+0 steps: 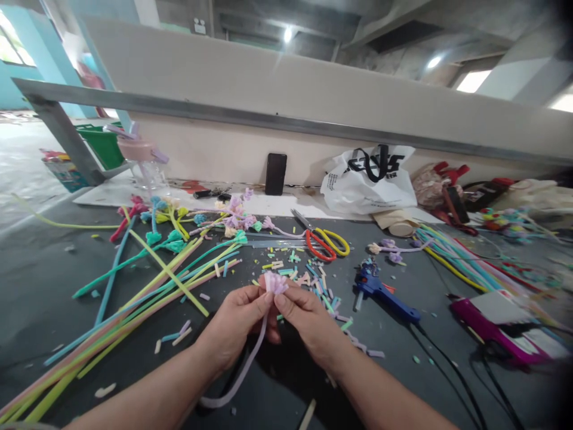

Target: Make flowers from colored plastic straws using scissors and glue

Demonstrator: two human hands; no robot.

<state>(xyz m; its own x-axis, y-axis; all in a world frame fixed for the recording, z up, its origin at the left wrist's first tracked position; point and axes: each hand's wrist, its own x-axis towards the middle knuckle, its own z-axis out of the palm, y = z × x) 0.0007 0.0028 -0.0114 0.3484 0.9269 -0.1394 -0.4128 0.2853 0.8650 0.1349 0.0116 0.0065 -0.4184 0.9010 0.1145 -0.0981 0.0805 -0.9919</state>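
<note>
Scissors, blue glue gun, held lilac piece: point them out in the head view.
Scissors (310, 230): head view, where the blades meet the handles.
Blue glue gun (388, 298): head view, on its blue body.
Held lilac piece (275, 283): head view, on its bunched top.

Dark tabletop (36, 304), pale partition (268, 74), grey rail (224, 113) — light-blue pillar (50, 54), concrete ceiling (403, 57), lit lamps (287, 34)

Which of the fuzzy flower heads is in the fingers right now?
The pale lilac flower head above the curving lilac stem: the left hand and right hand pinch it; no hand touches the other flower heads.
</note>
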